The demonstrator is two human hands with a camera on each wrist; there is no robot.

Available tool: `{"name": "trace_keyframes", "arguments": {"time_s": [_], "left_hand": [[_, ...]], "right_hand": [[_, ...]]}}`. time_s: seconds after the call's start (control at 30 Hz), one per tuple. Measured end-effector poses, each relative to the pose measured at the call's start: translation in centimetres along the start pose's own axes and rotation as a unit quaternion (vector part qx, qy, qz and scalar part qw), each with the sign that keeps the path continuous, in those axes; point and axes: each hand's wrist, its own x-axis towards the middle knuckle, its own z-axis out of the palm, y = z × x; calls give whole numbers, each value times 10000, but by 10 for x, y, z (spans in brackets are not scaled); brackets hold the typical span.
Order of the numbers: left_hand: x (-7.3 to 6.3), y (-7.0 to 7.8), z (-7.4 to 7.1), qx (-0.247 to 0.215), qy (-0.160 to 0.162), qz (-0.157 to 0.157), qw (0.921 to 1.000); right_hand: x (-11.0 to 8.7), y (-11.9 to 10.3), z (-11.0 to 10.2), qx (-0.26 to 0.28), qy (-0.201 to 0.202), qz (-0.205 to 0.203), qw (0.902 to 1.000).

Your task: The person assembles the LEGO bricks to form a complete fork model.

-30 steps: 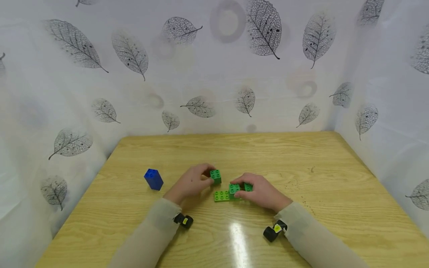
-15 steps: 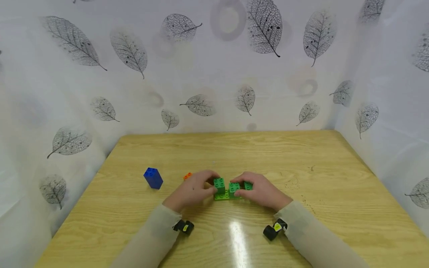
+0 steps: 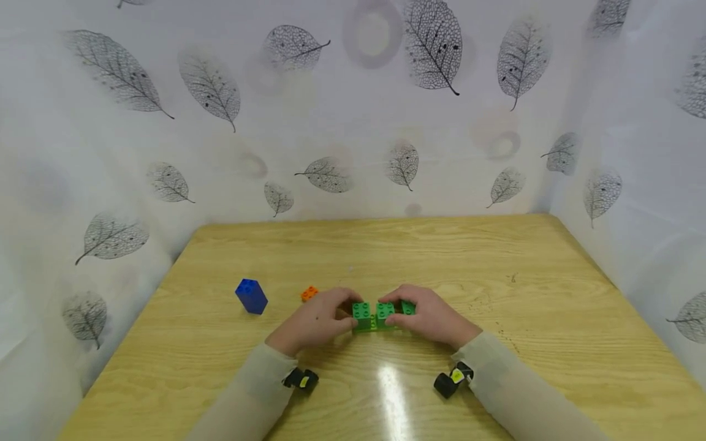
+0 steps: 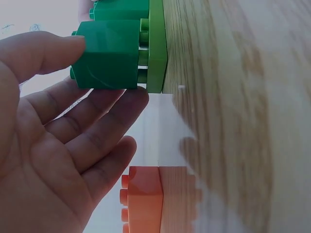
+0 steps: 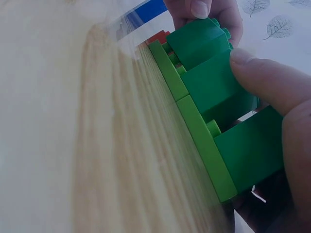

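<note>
Grip of the left hand (image 3: 315,321) pinches the left block (image 4: 109,56) above the lime plate (image 4: 157,53) on the bench (image 3: 529,263), studs (image 4: 143,57) showing between, so an even push straight down seems best, with the right hand (image 3: 431,315), which pinches the middle block (image 3: 384,313), to brace the plate.

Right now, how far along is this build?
Done: the middle green brick and right green brick look seated on the light green plates. In hand: the right hand grips the middle one; the left hand grips the left green brick, studs showing beneath. Remaining: probably pressing that down; the orange brick and blue block stand apart.
</note>
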Motion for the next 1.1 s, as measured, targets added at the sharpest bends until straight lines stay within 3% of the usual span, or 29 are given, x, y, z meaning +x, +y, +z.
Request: {"name": "trace_keyframes", "arguments": {"time_s": [0.8,1.1], "left_hand": [[-2,5,-2,3,-55,-223,9997],[-1,3,-2,240,-26,-50,9997]], "right_hand": [[-1,1,0,5,37,39,10000],[0,-1,-1,1,-51,12,10000]]}}
